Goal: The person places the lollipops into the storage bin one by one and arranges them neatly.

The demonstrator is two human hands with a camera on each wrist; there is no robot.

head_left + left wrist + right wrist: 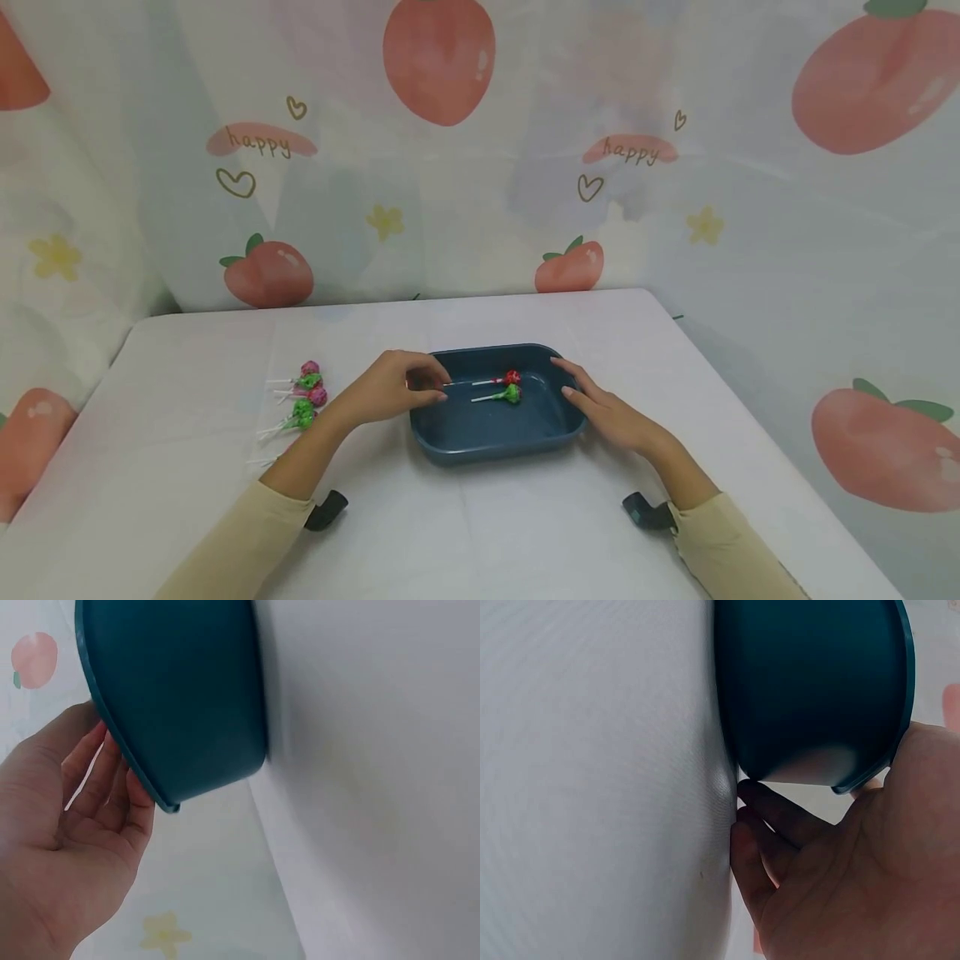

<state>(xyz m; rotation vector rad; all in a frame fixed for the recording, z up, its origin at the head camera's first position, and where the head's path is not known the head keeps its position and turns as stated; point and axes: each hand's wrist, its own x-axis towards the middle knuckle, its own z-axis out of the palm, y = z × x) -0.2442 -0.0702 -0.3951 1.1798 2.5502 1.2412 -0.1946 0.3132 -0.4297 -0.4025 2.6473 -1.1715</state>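
Note:
A dark blue rectangular tray (487,454) stands on the table. Inside it, a red lollipop (512,378) and a green lollipop (512,393) lie with their white sticks to the left. Above the tray's left end, my left hand (386,387) pinches a lollipop by thumb and fingers; a short piece of white stick (456,383) sticks out to the right, and its head is mostly hidden. My right hand (615,417) holds the tray's right end, thumb and a finger over the rim. Other right fingers rest low against the outer wall in the right wrist view.
Left of the tray, several pink and green lollipops (303,408) lie in a column on the white-covered table (465,533), partly behind the left forearm. A dark device (326,510) sits at each sleeve. A printed peach curtain (450,183) surrounds the table.

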